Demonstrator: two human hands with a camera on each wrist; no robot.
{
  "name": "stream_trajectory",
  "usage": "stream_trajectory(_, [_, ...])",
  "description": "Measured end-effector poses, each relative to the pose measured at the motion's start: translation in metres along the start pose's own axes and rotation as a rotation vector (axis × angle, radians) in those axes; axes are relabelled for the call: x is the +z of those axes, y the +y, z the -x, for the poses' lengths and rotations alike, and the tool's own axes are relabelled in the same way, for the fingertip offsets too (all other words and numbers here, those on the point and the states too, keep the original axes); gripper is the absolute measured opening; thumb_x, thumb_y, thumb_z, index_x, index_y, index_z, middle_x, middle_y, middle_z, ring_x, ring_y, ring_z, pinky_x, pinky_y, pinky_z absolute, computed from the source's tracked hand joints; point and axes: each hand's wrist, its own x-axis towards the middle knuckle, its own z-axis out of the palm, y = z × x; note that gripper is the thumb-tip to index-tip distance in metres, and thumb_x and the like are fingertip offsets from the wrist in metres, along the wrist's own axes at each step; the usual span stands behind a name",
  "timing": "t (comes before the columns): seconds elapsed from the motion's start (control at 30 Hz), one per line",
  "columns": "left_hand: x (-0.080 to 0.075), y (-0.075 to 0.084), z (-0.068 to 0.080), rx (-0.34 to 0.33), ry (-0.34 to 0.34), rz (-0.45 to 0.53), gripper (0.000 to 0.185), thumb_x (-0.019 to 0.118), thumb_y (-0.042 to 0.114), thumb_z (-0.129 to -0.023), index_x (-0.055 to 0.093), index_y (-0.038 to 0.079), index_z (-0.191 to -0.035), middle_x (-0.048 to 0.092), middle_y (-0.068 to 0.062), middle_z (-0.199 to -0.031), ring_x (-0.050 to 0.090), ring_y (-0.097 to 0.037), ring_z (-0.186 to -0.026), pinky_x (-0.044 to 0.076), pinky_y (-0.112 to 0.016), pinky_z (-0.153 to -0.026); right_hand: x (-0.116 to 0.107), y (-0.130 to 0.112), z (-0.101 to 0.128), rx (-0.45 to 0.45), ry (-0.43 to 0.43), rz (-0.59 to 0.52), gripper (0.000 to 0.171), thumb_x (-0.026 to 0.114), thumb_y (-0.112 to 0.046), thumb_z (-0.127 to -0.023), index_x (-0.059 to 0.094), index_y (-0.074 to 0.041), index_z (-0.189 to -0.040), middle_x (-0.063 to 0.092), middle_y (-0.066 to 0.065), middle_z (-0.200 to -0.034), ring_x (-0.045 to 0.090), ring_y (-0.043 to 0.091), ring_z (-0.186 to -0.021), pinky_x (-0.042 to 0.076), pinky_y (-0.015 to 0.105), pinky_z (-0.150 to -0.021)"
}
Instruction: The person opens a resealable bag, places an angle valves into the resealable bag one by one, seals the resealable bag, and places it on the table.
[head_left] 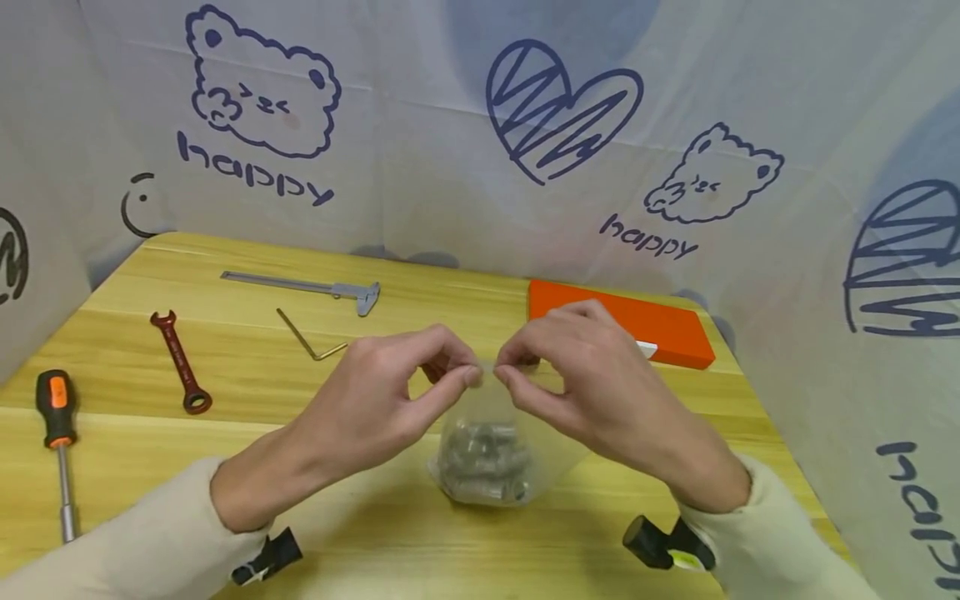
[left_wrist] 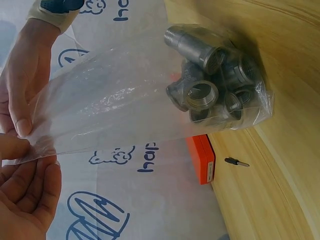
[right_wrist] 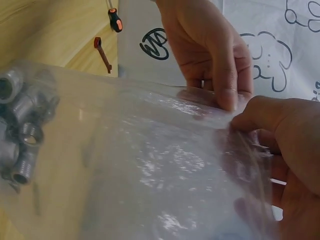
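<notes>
A clear plastic bag (head_left: 558,454) hangs upright between my hands, its bottom at or just over the wooden table. Several grey metal threaded pipe fittings (left_wrist: 201,95) are bunched in its bottom. My left hand (head_left: 375,392) pinches the bag's top edge between thumb and fingers. Close beside it, my right hand (head_left: 600,387) pinches the same edge; the two sets of fingertips are almost touching. In the right wrist view the film of the bag (right_wrist: 150,145) stretches from the fittings to both hands. Whether the bag's mouth is parted cannot be told.
On the table (head_left: 360,542) lie a screwdriver (head_left: 57,417), a red wrench (head_left: 180,362), a brass-coloured hex key (head_left: 303,337) and a caliper (head_left: 315,287). An orange box (head_left: 675,329) is behind my right hand. A small dark-handled tool (left_wrist: 236,162) lies near the box. Printed cloth surrounds the table.
</notes>
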Motion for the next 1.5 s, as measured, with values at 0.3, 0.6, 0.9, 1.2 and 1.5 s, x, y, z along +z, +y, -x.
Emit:
stream_trajectory(0.3, [0.001, 0.0, -0.001, -0.012, -0.023, 0.01, 0.004, 0.074, 0.011, -0.104, 0.076, 0.015, -0.102, 0.079, 0.009, -0.089, 0.072, -0.001, -0.079, 0.059, -0.024, -0.07, 0.005, 0.0, -0.001, -0.036, 0.016, 0.037, 0.009, 0.08, -0.008, -0.092, 0.075, -0.014, -0.096, 0.077, -0.005, -0.091, 0.07, 0.013, -0.088, 0.049, 0.04, -0.09])
stream_trajectory(0.6, [-0.002, -0.001, 0.0, -0.03, -0.038, 0.031, 0.003, 0.073, 0.012, -0.105, 0.076, 0.013, -0.105, 0.08, 0.008, -0.091, 0.074, -0.001, -0.081, 0.06, -0.026, -0.071, 0.009, 0.0, -0.002, -0.015, 0.018, -0.01, 0.007, 0.079, -0.009, -0.094, 0.076, -0.015, -0.097, 0.079, -0.004, -0.093, 0.07, 0.011, -0.089, 0.047, 0.039, -0.088])
stream_trajectory(0.9, [0.0, -0.002, -0.002, 0.002, -0.025, 0.024, 0.006, 0.073, 0.007, -0.104, 0.075, 0.013, -0.104, 0.081, 0.005, -0.091, 0.074, -0.004, -0.081, 0.056, -0.023, -0.064, 0.008, -0.003, -0.005, 0.019, -0.014, -0.011, 0.006, 0.081, -0.017, -0.096, 0.076, -0.018, -0.096, 0.076, -0.008, -0.089, 0.068, 0.011, -0.087, 0.043, 0.036, -0.082])
stream_trajectory(1.2, [-0.003, 0.001, -0.001, -0.009, -0.003, 0.01, 0.009, 0.073, 0.004, -0.103, 0.074, 0.012, -0.1, 0.077, 0.008, -0.086, 0.067, -0.001, -0.073, 0.056, -0.022, -0.064, 0.011, -0.002, -0.006, -0.137, 0.063, 0.086, 0.008, 0.083, -0.014, -0.096, 0.075, -0.016, -0.095, 0.075, -0.006, -0.087, 0.063, 0.019, -0.088, 0.044, 0.038, -0.082])
stream_trajectory(1.5, [-0.004, 0.002, 0.006, -0.023, 0.053, -0.043, 0.01, 0.075, 0.004, -0.101, 0.073, 0.013, -0.098, 0.073, 0.009, -0.081, 0.058, -0.001, -0.066, 0.048, -0.021, -0.056, 0.007, 0.01, 0.003, -0.186, 0.101, 0.137, 0.011, 0.087, -0.013, -0.088, 0.077, -0.014, -0.092, 0.077, -0.003, -0.086, 0.066, 0.021, -0.085, 0.049, 0.038, -0.079])
